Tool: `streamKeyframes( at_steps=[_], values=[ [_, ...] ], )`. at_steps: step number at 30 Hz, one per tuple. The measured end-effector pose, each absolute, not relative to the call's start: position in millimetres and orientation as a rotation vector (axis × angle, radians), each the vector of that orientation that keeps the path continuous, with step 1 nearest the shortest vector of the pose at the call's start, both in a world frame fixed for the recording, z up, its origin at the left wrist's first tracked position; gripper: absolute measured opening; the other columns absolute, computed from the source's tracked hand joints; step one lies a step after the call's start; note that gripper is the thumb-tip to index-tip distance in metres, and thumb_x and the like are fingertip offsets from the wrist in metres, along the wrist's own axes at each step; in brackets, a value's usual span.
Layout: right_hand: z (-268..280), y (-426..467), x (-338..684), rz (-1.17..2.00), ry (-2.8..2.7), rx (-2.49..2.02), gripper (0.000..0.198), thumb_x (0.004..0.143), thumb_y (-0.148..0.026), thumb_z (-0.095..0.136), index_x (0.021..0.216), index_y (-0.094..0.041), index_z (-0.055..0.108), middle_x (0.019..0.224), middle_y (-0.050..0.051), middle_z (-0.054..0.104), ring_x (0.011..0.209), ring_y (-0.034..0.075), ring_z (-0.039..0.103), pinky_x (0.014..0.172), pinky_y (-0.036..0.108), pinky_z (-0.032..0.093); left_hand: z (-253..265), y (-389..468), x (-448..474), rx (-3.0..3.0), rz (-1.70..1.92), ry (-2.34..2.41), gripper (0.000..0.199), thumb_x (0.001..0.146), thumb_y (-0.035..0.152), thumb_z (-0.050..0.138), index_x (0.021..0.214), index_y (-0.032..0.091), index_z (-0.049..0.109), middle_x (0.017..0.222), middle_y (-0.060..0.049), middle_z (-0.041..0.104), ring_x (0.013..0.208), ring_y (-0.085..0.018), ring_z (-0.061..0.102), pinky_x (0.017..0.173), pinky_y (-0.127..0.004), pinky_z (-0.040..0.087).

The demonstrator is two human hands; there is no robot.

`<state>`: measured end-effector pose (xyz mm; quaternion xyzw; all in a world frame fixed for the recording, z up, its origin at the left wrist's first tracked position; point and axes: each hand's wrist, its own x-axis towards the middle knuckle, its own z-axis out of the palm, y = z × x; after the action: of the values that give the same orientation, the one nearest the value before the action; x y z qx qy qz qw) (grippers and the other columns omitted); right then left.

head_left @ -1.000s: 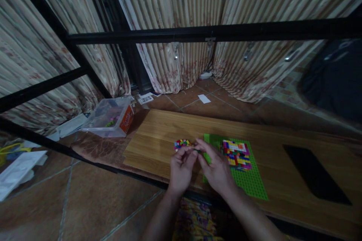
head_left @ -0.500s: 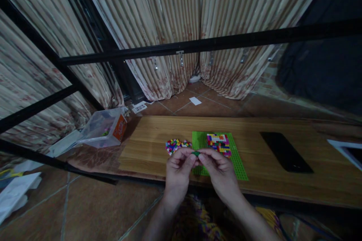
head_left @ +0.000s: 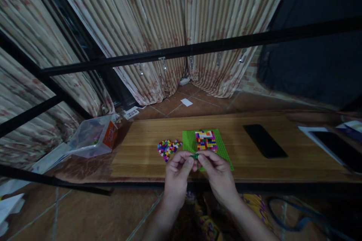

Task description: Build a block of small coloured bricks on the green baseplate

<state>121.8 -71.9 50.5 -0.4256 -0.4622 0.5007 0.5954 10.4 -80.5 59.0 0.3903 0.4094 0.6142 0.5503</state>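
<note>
We pinch a small green brick between both hands over the near edge of the wooden board.

Our left hand and right hand meet fingertip to fingertip, both clamped on the brick, just in front of the green baseplate with its patch of coloured bricks. A loose brick pile lies left of the plate, a black phone to its right, a clear plastic tub farther left. A black bar crosses the view above.

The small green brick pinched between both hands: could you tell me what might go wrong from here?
The green brick, held only by the fingertips of the left hand and right hand near the table edge, might slip to the floor. A hand could also scatter the loose brick pile beside the green baseplate.
</note>
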Motion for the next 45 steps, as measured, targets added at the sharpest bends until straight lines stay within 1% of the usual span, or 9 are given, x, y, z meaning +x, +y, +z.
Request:
streamKeyframes(
  at_steps=[5,9,12,17,21,24,29,38,45],
  values=[
    [27.0,-57.2,159.6,0.979,-1.042,-1.238,0.021,0.073,-0.039,0.066,0.079,-0.019,0.070,0.065,0.000,0.064,0.060,0.014,0.056,0.058,0.026,0.046,46.3,-90.4,13.6,0.835,1.293,1.068,0.020,0.068,0.032,0.072,0.079,0.017,0.064,0.064,0.001,0.063,0.055,-0.008,0.056,0.057,-0.020,0.044],
    [3.5,-32.6,195.4,0.769,-1.063,-1.385,0.024,0.073,-0.040,0.064,0.078,-0.017,0.069,0.077,0.005,0.069,0.074,0.020,0.062,0.071,0.032,0.048,27.4,-102.0,21.2,0.759,1.102,1.139,0.025,0.063,0.035,0.074,0.073,0.016,0.062,0.061,0.000,0.063,0.051,-0.010,0.056,0.052,-0.021,0.043],
    [-5.4,-14.9,207.7,0.649,-1.184,-1.428,0.027,0.076,-0.042,0.060,0.081,-0.017,0.069,0.083,0.008,0.069,0.079,0.022,0.063,0.074,0.035,0.048,16.2,-108.0,28.2,0.730,0.998,1.162,0.026,0.060,0.036,0.075,0.070,0.015,0.062,0.059,0.000,0.063,0.049,-0.010,0.056,0.051,-0.021,0.042],
    [-7.0,0.3,203.7,0.533,-1.400,-1.476,0.028,0.081,-0.040,0.054,0.086,-0.017,0.070,0.085,0.009,0.068,0.079,0.022,0.063,0.072,0.033,0.047,18.1,-105.8,26.9,0.754,1.011,1.178,0.025,0.063,0.035,0.072,0.073,0.015,0.063,0.061,-0.001,0.063,0.051,-0.011,0.057,0.053,-0.021,0.042],
    [-7.8,3.9,197.5,0.464,-1.530,-1.456,0.028,0.084,-0.037,0.049,0.089,-0.018,0.070,0.087,0.009,0.068,0.078,0.021,0.063,0.071,0.033,0.048,22.7,-98.1,19.0,0.745,1.028,1.218,0.026,0.060,0.036,0.073,0.070,0.014,0.062,0.060,0.000,0.062,0.051,-0.011,0.056,0.053,-0.021,0.042],
    [-7.9,6.6,194.1,0.403,-1.588,-1.443,0.026,0.085,-0.035,0.048,0.090,-0.019,0.069,0.087,0.008,0.067,0.077,0.021,0.063,0.070,0.033,0.048,14.6,-95.2,17.3,0.724,1.044,1.233,0.028,0.059,0.038,0.074,0.069,0.015,0.062,0.059,0.000,0.062,0.050,-0.010,0.055,0.051,-0.021,0.041],
    [-3.9,9.7,191.3,0.395,-1.578,-1.495,0.026,0.085,-0.035,0.050,0.088,-0.018,0.069,0.086,0.008,0.068,0.077,0.020,0.063,0.071,0.032,0.047,-1.6,-97.2,21.0,0.682,1.074,1.229,0.028,0.059,0.038,0.074,0.069,0.015,0.063,0.058,0.000,0.061,0.049,-0.009,0.053,0.050,-0.020,0.040],
    [-4.1,5.3,195.3,0.326,-1.661,-1.547,0.028,0.085,-0.036,0.048,0.089,-0.018,0.069,0.086,0.008,0.068,0.077,0.020,0.064,0.072,0.032,0.047,-1.4,-97.1,19.9,0.682,1.099,1.232,0.017,0.064,0.030,0.069,0.071,0.014,0.064,0.057,0.000,0.061,0.048,-0.009,0.052,0.049,-0.020,0.039],
    [-6.7,11.4,191.1,0.369,-1.580,-1.568,0.027,0.082,-0.039,0.052,0.087,-0.019,0.069,0.086,0.007,0.070,0.075,0.020,0.064,0.071,0.032,0.047,-5.6,-99.3,18.9,0.663,1.107,1.201,0.017,0.064,0.029,0.068,0.071,0.015,0.064,0.057,0.000,0.061,0.048,-0.009,0.052,0.050,-0.021,0.040]
  ],
)
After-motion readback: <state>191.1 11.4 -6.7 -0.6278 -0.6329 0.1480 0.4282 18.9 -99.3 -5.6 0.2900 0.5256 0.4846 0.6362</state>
